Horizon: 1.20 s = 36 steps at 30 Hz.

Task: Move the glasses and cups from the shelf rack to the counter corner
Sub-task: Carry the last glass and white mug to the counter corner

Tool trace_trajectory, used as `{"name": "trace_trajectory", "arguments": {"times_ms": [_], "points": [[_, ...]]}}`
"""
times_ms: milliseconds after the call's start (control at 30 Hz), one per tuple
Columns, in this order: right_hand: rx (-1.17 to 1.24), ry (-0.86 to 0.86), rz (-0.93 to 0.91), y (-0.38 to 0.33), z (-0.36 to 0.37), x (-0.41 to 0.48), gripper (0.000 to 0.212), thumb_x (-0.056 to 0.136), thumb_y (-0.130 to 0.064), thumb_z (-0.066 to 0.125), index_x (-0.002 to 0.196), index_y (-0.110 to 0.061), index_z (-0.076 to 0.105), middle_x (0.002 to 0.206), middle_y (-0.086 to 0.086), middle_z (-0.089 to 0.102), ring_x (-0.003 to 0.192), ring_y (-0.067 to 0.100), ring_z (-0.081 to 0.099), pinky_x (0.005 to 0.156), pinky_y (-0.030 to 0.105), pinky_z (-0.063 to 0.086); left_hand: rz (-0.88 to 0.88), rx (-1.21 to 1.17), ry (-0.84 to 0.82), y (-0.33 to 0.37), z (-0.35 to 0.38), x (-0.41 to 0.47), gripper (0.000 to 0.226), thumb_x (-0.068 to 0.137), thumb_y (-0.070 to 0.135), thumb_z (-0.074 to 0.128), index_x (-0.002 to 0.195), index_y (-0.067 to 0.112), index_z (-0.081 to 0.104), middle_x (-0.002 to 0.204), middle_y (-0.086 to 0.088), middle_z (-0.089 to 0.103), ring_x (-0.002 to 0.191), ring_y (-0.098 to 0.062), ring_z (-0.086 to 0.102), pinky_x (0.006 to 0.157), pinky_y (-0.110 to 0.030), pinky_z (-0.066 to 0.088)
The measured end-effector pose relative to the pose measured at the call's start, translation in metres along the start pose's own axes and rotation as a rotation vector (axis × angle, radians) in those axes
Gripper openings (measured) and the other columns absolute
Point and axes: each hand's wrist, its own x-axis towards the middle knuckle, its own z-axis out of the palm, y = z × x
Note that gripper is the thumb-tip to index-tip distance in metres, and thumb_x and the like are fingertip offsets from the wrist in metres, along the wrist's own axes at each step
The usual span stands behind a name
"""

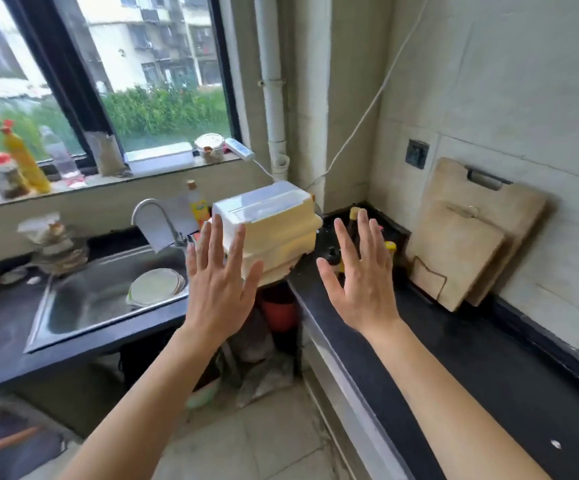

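Observation:
Both my hands are raised palm-forward with fingers spread and hold nothing. My left hand (219, 282) is in front of a stack of cream and white plastic boxes (270, 226) at the counter corner. My right hand (361, 275) hovers over the black counter (489, 375), in front of a dark bottle (353, 223) and a yellow-capped bottle (390, 247) in the corner. No glasses, cups or shelf rack can be made out in this view.
A steel sink (83, 306) with a stack of plates (158, 285) and a tap (156, 216) lies left. Two wooden cutting boards (468, 244) lean on the right wall. Bottles and jars (21, 168) line the windowsill. A red bucket (279, 313) stands under the corner.

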Motion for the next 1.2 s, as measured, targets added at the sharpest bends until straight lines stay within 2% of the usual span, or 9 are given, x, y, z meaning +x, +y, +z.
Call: {"name": "trace_trajectory", "arguments": {"times_ms": [200, 300, 467, 700, 833, 900, 967, 1100, 1200], "points": [[0.15, -0.138, -0.22, -0.186, 0.139, 0.068, 0.073, 0.1, -0.056, 0.04, 0.162, -0.026, 0.015, 0.17, 0.012, 0.005, 0.156, 0.035, 0.008, 0.117, 0.06, 0.025, -0.3, 0.087, 0.055, -0.2, -0.076, -0.02, 0.071, 0.098, 0.059, 0.027, 0.158, 0.023, 0.016, 0.167, -0.011, -0.003, 0.154, -0.031, -0.002, 0.119, -0.061, 0.013], [0.204, -0.176, -0.38, -0.265, 0.198, 0.09, 0.077, 0.099, -0.053, 0.047, 0.162, -0.026, 0.013, 0.17, 0.015, 0.007, 0.155, 0.037, 0.011, 0.118, 0.06, 0.027, -0.461, 0.105, 0.097, -0.284, -0.111, -0.042, 0.073, 0.098, 0.061, 0.025, 0.159, 0.023, 0.012, 0.167, -0.007, -0.011, 0.154, -0.025, -0.008, 0.121, -0.058, 0.008], [0.349, -0.244, -0.486, -0.372, 0.284, 0.104, 0.076, 0.096, -0.05, 0.052, 0.159, -0.019, 0.023, 0.168, 0.018, 0.013, 0.153, 0.041, 0.019, 0.118, 0.057, 0.027, -0.646, 0.215, 0.141, -0.38, -0.156, -0.088, 0.073, 0.097, 0.058, 0.028, 0.158, 0.019, 0.017, 0.167, -0.012, -0.004, 0.154, -0.03, -0.002, 0.119, -0.061, 0.014], [0.519, -0.315, -0.607, -0.515, 0.406, 0.125, 0.075, 0.097, -0.05, 0.052, 0.16, -0.02, 0.023, 0.168, 0.018, 0.012, 0.154, 0.04, 0.017, 0.12, 0.054, 0.025, -0.753, 0.392, 0.158, -0.52, -0.201, -0.114, 0.075, 0.096, 0.058, 0.027, 0.159, 0.02, 0.016, 0.167, -0.008, -0.007, 0.154, -0.028, -0.006, 0.12, -0.057, 0.008], [0.555, -0.389, -0.617, -0.584, 0.482, 0.159, 0.075, 0.097, -0.048, 0.057, 0.16, -0.022, 0.026, 0.169, 0.015, 0.01, 0.154, 0.039, 0.016, 0.12, 0.056, 0.027, -0.845, 0.439, 0.138, -0.612, -0.215, -0.085, 0.07, 0.101, 0.052, 0.032, 0.16, 0.026, 0.006, 0.166, -0.001, -0.019, 0.149, -0.014, -0.026, 0.122, -0.054, 0.0], [0.573, -0.411, -0.6, -0.622, 0.509, 0.181, 0.074, 0.098, -0.051, 0.053, 0.161, -0.025, 0.023, 0.169, 0.014, 0.009, 0.154, 0.039, 0.017, 0.12, 0.054, 0.026, -0.861, 0.454, 0.112, -0.652, -0.228, -0.066, 0.071, 0.1, 0.054, 0.031, 0.159, 0.029, 0.0, 0.163, 0.002, -0.025, 0.147, -0.012, -0.031, 0.123, -0.051, -0.003], [0.601, -0.41, -0.619, -0.663, 0.532, 0.207, 0.073, 0.099, -0.054, 0.046, 0.161, -0.028, 0.019, 0.17, 0.013, 0.008, 0.154, 0.037, 0.017, 0.119, 0.051, 0.026, -0.853, 0.5, 0.121, -0.69, -0.247, -0.051, 0.072, 0.099, 0.056, 0.028, 0.159, 0.03, -0.002, 0.163, 0.002, -0.027, 0.148, -0.013, -0.029, 0.123, -0.048, -0.005], [0.647, -0.427, -0.653, -0.746, 0.565, 0.241, 0.072, 0.1, -0.054, 0.045, 0.161, -0.027, 0.017, 0.169, 0.015, 0.01, 0.154, 0.037, 0.017, 0.118, 0.05, 0.027, -0.892, 0.564, 0.187, -0.747, -0.288, -0.048, 0.07, 0.099, 0.059, 0.021, 0.159, 0.03, -0.001, 0.165, 0.001, -0.02, 0.151, -0.016, -0.022, 0.121, -0.043, -0.007], [0.656, -0.457, -0.723, -0.8, 0.585, 0.25, 0.071, 0.1, -0.059, 0.035, 0.161, -0.026, 0.018, 0.168, 0.015, 0.013, 0.154, 0.035, 0.017, 0.119, 0.048, 0.026, -0.906, 0.593, 0.217, -0.788, -0.313, -0.059, 0.072, 0.096, 0.062, 0.019, 0.158, 0.03, 0.001, 0.162, 0.005, -0.022, 0.147, -0.009, -0.025, 0.119, -0.04, -0.008]]}}
